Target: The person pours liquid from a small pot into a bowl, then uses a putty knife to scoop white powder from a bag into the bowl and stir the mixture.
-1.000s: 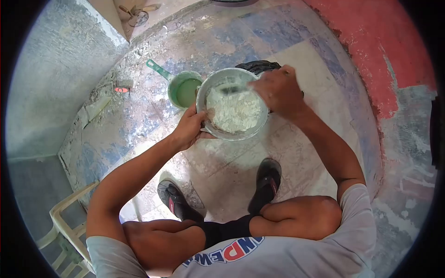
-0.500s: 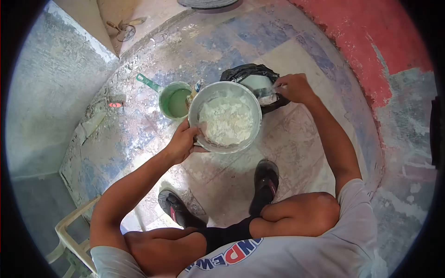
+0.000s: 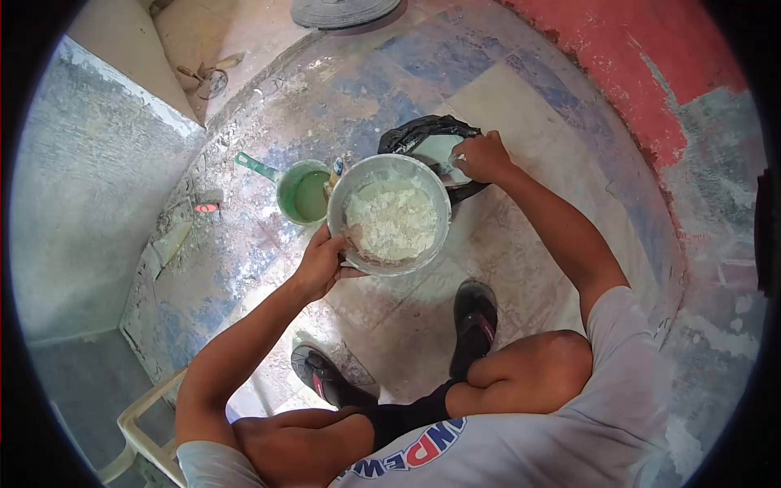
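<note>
My left hand (image 3: 325,262) is closed on the near-left rim of a round grey metal bowl (image 3: 444,213), which holds clumpy white powder (image 3: 392,218). Beyond the bowl to the right, a black plastic bag (image 3: 431,128) stands with its mouth apart and white powder inside. My right hand (image 3: 482,157) is over the bag's right side, fingers wrapped round a putty knife whose blade is mostly hidden by the hand and bag. A green dipper (image 3: 303,193) with pale green liquid stands left of the bowl. Between them a brush-like handle (image 3: 334,172) shows in part.
A pink-red object (image 3: 206,208) lies by the left wall. Farther back are a trowel-like tool (image 3: 213,80) and a round grey lid-like disc (image 3: 342,11). A pale plastic chair (image 3: 138,415) stands at lower left. My sandalled feet (image 3: 475,313) rest on the dusty tiled floor.
My right hand has moved left and inward over the bag, taking the putty knife deeper into it. The bowl stays in my left hand. The view has shifted slightly.
</note>
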The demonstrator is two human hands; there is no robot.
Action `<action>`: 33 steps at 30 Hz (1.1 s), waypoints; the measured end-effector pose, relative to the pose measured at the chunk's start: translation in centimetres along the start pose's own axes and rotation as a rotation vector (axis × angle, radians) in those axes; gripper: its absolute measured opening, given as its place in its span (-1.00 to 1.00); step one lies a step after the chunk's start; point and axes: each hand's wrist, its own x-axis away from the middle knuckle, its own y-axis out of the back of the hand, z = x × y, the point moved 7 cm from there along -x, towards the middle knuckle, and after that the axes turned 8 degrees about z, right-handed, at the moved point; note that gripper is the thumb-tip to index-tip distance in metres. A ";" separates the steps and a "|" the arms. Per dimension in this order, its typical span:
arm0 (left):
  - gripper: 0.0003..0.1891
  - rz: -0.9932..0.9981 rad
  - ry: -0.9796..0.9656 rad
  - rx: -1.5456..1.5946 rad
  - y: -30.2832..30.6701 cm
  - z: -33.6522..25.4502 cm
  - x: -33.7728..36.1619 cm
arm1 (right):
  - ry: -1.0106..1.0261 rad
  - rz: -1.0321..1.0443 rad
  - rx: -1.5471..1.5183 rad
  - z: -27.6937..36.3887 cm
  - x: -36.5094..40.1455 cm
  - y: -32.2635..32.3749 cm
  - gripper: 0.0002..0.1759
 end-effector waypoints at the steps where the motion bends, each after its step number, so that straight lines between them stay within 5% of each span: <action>1: -0.48 0.007 0.002 -0.002 0.1 0.1 0.0 | -0.008 0.000 0.001 -0.3 0.0 -0.1 -0.79; 7: -0.48 -0.046 -0.002 0.006 1.1 0.3 0.1 | -0.127 0.053 -0.261 -3.8 0.5 1.0 -0.68; 12: -0.54 -0.072 -0.031 0.020 1.5 0.6 -0.4 | -0.050 -0.171 -0.007 -2.8 1.0 1.6 -0.81; 18: -0.51 -0.067 -0.034 0.009 1.1 0.5 -0.7 | -0.008 -0.030 0.087 0.6 0.2 0.0 -0.81; 22: -0.48 -0.100 -0.011 0.021 1.2 0.7 -0.3 | 0.033 -0.195 -0.096 -1.3 0.2 -0.1 -0.77; 23: -0.49 -0.102 -0.019 0.036 1.3 0.8 -0.4 | -0.017 -0.066 -0.122 -2.3 -0.2 -0.4 -0.71; 29: -0.50 -0.041 0.006 -0.009 0.9 0.5 -0.4 | -0.054 -0.177 -0.387 -4.1 1.9 4.6 -0.68; 31: -0.50 -0.019 0.000 -0.012 0.8 0.5 -0.6 | -0.092 -0.063 -0.582 -2.8 3.1 7.0 -0.66; 33: -0.50 -0.009 0.001 -0.030 0.6 0.2 -0.6 | 0.043 -0.146 -0.488 -1.3 3.3 8.6 -0.65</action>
